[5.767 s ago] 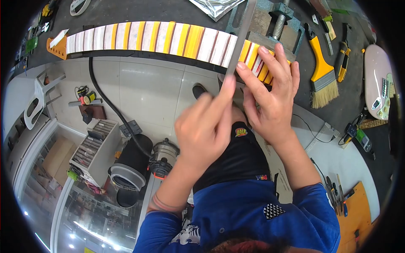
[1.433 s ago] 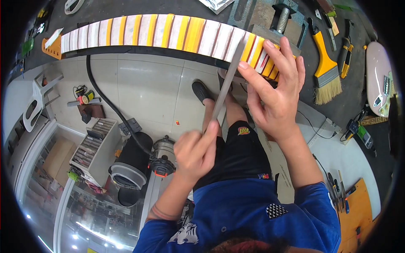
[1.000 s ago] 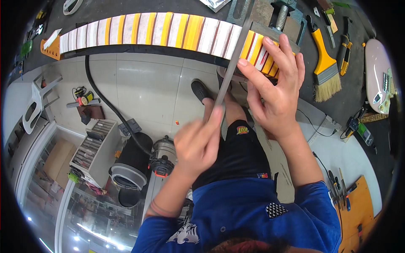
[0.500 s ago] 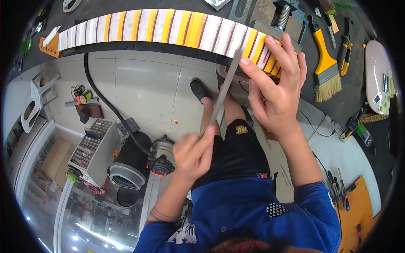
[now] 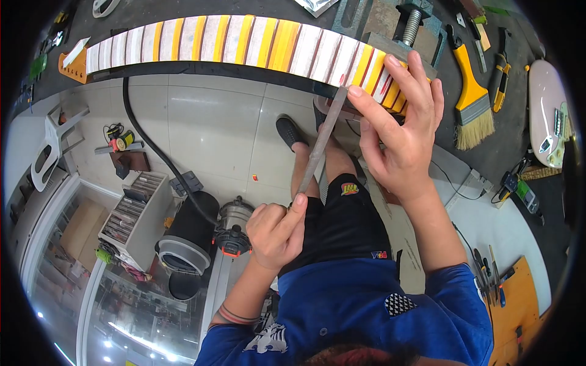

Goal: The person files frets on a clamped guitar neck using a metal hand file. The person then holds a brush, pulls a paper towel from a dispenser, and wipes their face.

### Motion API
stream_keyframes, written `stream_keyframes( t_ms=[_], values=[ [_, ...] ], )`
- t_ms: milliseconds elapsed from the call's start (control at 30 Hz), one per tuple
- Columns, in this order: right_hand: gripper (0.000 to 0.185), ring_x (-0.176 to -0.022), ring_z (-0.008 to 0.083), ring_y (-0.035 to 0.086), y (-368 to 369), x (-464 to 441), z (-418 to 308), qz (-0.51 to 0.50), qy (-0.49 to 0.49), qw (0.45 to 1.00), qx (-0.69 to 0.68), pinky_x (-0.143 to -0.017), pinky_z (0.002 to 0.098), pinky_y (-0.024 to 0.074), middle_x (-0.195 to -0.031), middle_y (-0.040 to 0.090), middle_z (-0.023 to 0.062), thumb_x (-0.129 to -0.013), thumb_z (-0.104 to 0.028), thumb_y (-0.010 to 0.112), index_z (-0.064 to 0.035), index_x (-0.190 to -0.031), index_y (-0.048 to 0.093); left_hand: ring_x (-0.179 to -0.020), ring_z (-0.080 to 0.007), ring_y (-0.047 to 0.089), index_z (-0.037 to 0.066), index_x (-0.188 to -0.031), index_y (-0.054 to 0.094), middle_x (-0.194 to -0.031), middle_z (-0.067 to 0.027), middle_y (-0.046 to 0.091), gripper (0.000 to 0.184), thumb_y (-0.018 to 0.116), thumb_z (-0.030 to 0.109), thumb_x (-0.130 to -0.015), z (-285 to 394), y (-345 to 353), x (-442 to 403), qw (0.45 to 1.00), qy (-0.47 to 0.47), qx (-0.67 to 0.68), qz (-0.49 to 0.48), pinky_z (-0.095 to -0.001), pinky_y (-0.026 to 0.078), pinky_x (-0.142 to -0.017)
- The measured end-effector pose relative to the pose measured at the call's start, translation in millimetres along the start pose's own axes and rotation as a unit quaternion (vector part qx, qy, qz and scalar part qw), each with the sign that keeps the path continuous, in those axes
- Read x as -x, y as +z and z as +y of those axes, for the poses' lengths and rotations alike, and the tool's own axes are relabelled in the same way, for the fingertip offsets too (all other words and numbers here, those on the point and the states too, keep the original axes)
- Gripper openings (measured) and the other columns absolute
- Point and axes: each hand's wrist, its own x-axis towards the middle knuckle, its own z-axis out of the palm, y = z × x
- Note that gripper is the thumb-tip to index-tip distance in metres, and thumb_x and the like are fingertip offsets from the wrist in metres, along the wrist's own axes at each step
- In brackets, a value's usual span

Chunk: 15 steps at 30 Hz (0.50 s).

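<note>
A guitar neck (image 5: 207, 39) lies across the top of the view. White and yellow tape strips cover its fingerboard between dark fret lines, with small red marks toward the right end. My left hand (image 5: 276, 235) is closed around the near end of a slim metal file (image 5: 323, 140), whose far tip meets the neck's near edge. My right hand (image 5: 400, 128) rests over the neck's right end with fingers spread. Its index fingertip is beside the file's tip; whether they touch I cannot tell.
A bench vise (image 5: 406, 30) sits behind the neck's right end. On the dark bench lie a yellow paintbrush (image 5: 469, 91), a utility knife (image 5: 500, 76) and a pale guitar body (image 5: 543, 110). Below left stand a black vacuum hose (image 5: 146, 143) and a power tool (image 5: 235, 219).
My left hand has drawn the file back toward my body, so its tip has slid off the fingerboard to the near edge. My right hand stays in place.
</note>
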Motion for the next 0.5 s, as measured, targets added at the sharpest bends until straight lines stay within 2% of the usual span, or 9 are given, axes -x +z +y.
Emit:
stream_keyframes(
  t_ms=[133,233,300,400,467,500],
  values=[
    [0.072,-0.159,0.0401,0.046,0.7,0.3,1.1,0.003,-0.001,1.0,-0.001,-0.13,0.061,0.0207,-0.163,0.057,0.0083,-0.074,-0.003,0.079,-0.0384,-0.137,0.079,-0.054,-0.0209,0.044,0.011,-0.138,0.08,-0.07,-0.0027,0.043,0.058,0.083,-0.004,-0.082,11.6,4.2,-36.6,0.999,-0.016,-0.031,-0.008,-0.0358,0.037,-0.053],
    [0.072,-0.159,0.04,0.046,-0.5,-0.6,-1.9,0.001,0.002,1.0,0.008,-0.13,0.0608,0.0205,-0.162,0.057,0.0083,-0.073,-0.004,0.08,-0.038,-0.136,0.079,-0.054,-0.0235,0.049,0.012,-0.139,0.08,-0.073,-0.0043,0.048,0.059,0.082,-0.004,-0.083,13.8,32.0,-115.4,0.999,-0.01,0.017,0.033,-0.0373,0.041,-0.054],
    [0.072,-0.159,0.04,0.046,-0.3,-0.7,-2.5,0.0,0.004,1.0,0.006,-0.13,0.0605,0.0203,-0.163,0.057,0.0082,-0.072,-0.005,0.08,-0.0377,-0.136,0.08,-0.055,-0.0239,0.05,0.012,-0.14,0.08,-0.074,-0.0048,0.049,0.059,0.081,-0.003,-0.083,14.9,35.7,-129.0,0.999,-0.005,0.031,0.037,-0.0371,0.042,-0.055],
    [0.073,-0.159,0.0399,0.047,-0.3,-0.8,-0.7,0.003,-0.002,1.0,0.001,-0.13,0.0601,0.02,-0.163,0.057,0.0082,-0.072,-0.003,0.079,-0.0378,-0.136,0.08,-0.054,-0.0218,0.049,0.011,-0.141,0.079,-0.071,-0.004,0.047,0.06,0.08,-0.004,-0.084,7.5,27.4,-94.1,1.0,0.007,0.001,0.02,-0.0354,0.041,-0.054],
    [0.074,-0.158,0.0397,0.047,0.2,-0.3,0.7,0.003,-0.003,1.0,0.001,-0.13,0.0599,0.0199,-0.163,0.057,0.0081,-0.072,-0.002,0.078,-0.038,-0.136,0.08,-0.054,-0.02,0.047,0.011,-0.142,0.079,-0.069,-0.0026,0.044,0.061,0.08,-0.005,-0.083,0.6,15.2,-37.2,0.999,0.013,-0.034,0.013,-0.0342,0.04,-0.053],
    [0.071,-0.159,0.041,0.046,-0.8,-0.4,0.7,-0.004,0.0,1.0,0.0,-0.13,0.0619,0.0204,-0.164,0.056,0.0094,-0.075,-0.001,0.078,-0.0373,-0.136,0.079,-0.054,-0.0202,0.048,0.007,-0.14,0.078,-0.069,-0.0039,0.047,0.058,0.079,-0.009,-0.084,4.7,7.1,-30.3,0.999,0.009,-0.032,-0.003,-0.0341,0.039,-0.053]
  ],
)
